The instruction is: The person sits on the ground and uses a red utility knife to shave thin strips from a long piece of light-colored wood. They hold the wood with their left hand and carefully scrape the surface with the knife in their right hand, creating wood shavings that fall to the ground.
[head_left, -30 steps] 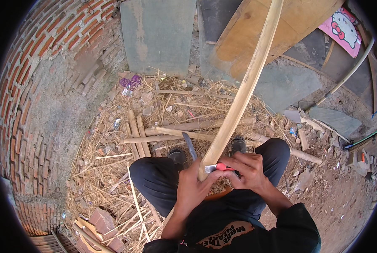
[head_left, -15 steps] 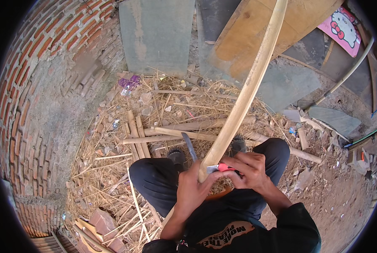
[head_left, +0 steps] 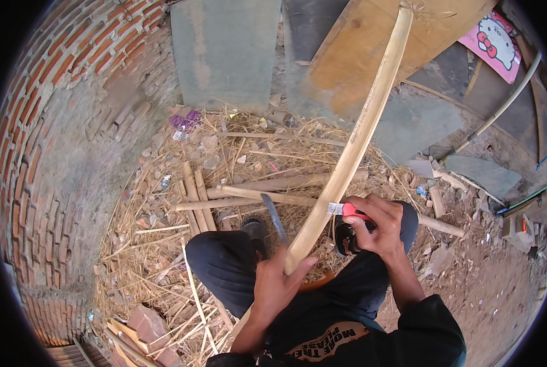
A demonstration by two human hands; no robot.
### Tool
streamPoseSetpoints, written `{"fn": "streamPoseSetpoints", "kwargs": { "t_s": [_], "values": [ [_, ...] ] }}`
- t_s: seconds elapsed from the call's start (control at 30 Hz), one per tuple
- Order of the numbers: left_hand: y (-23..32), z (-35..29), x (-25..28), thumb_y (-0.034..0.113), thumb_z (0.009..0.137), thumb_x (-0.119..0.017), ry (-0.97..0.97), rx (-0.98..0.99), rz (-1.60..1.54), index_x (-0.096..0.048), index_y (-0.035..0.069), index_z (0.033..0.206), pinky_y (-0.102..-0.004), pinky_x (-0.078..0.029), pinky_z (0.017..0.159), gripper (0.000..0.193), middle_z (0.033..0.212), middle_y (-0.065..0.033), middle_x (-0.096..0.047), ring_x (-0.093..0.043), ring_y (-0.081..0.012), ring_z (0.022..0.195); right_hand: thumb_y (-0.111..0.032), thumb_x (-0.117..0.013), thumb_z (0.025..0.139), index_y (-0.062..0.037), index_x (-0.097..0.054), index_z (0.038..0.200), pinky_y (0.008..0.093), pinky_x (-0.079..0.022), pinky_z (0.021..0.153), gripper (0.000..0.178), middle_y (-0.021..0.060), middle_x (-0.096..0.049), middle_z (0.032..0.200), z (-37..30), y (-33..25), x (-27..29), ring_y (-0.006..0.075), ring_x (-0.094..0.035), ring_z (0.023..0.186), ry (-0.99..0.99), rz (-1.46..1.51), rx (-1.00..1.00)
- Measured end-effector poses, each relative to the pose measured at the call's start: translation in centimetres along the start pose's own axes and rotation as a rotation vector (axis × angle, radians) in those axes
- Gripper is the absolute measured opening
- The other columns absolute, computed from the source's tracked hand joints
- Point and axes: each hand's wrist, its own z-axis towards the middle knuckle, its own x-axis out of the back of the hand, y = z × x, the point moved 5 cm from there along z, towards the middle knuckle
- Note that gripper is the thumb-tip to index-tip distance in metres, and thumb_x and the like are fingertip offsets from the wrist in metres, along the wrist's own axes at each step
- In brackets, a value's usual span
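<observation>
A long split bamboo strip [head_left: 363, 131] rises from my lap and curves up and away to the far right. Near its lower end, my left hand [head_left: 276, 282] is closed around it. My right hand [head_left: 380, 226] grips a red utility knife [head_left: 354, 211], whose short flat blade lies against the right edge of the bamboo, ahead of my left hand. Just beyond my left hand a dark long blade [head_left: 275, 217] sticks up between my knees; its handle is hidden.
Bamboo pieces [head_left: 273, 183] lie across straw and shavings in front of my feet. A brick wall [head_left: 47, 165] stands on the left. Boards [head_left: 224, 55] lean at the back, beside a pink picture panel [head_left: 494, 46]. Wood blocks [head_left: 148, 324] sit at lower left.
My right hand with the utility knife has moved forward and right along the bamboo, away from my left hand. The bamboo's far end now shows, with loose fibres there.
</observation>
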Motion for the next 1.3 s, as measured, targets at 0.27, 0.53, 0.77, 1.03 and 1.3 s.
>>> {"fn": "streamPoseSetpoints", "kwargs": {
  "t_s": [0.27,0.53,0.77,1.03,1.3],
  "values": [
    [-0.6,-1.4,0.5,0.023,0.098,-0.082,-0.005,0.052,-0.074,-0.07,-0.004,0.1,-0.0344,-0.051,0.06,0.03,0.071,-0.0174,-0.069,-0.071,-0.0232,0.061,-0.014,-0.087,0.084,-0.005,-0.082,0.109,0.0324,-0.056,0.061,0.027,0.0091,-0.074,0.08,1.4,2.2,0.9,0.0232,-0.074,0.067,-0.007,0.015,-0.091],
    [-2.9,-5.5,0.9,0.023,0.096,-0.083,-0.153,0.168,-0.05,-0.074,-0.003,0.109,-0.0345,-0.052,0.061,0.03,0.071,-0.0166,-0.07,-0.07,-0.022,0.061,-0.024,-0.074,0.104,0.0035,-0.078,0.113,0.0275,-0.047,0.068,0.029,0.0002,-0.072,0.086,4.6,14.3,6.9,0.0072,-0.059,0.078,0.354,-0.001,-0.454],
    [-2.9,-4.7,2.2,0.019,0.094,-0.085,-0.065,0.174,-0.022,-0.074,-0.003,0.108,-0.0332,-0.052,0.062,0.028,0.069,-0.0159,-0.069,-0.07,-0.0169,0.063,-0.028,-0.069,0.107,0.0005,-0.077,0.115,0.0298,-0.04,0.061,0.031,0.0011,-0.066,0.077,4.2,13.2,8.0,0.0084,-0.049,0.069,0.245,-0.127,-0.516],
    [-2.0,-0.8,2.2,0.022,0.088,-0.091,0.049,0.089,-0.016,-0.07,-0.004,0.101,-0.034,-0.052,0.061,0.036,0.072,-0.0156,-0.069,-0.065,-0.0206,0.063,-0.026,-0.084,0.093,-0.0034,-0.077,0.11,0.0351,-0.053,0.063,0.029,0.0087,-0.07,0.081,-1.5,3.1,-1.1,0.0221,-0.066,0.065,-0.035,0.156,-0.139],
    [0.4,0.3,1.4,0.023,0.09,-0.09,0.167,-0.006,-0.029,-0.068,-0.004,0.098,-0.0346,-0.053,0.061,0.035,0.073,-0.015,-0.069,-0.067,-0.018,0.063,-0.025,-0.089,0.084,-0.0092,-0.08,0.114,0.0341,-0.053,0.054,0.035,0.0047,-0.07,0.081,-4.2,-2.3,-5.1,0.0206,-0.067,0.06,-0.207,0.236,0.047]
  ]
}}
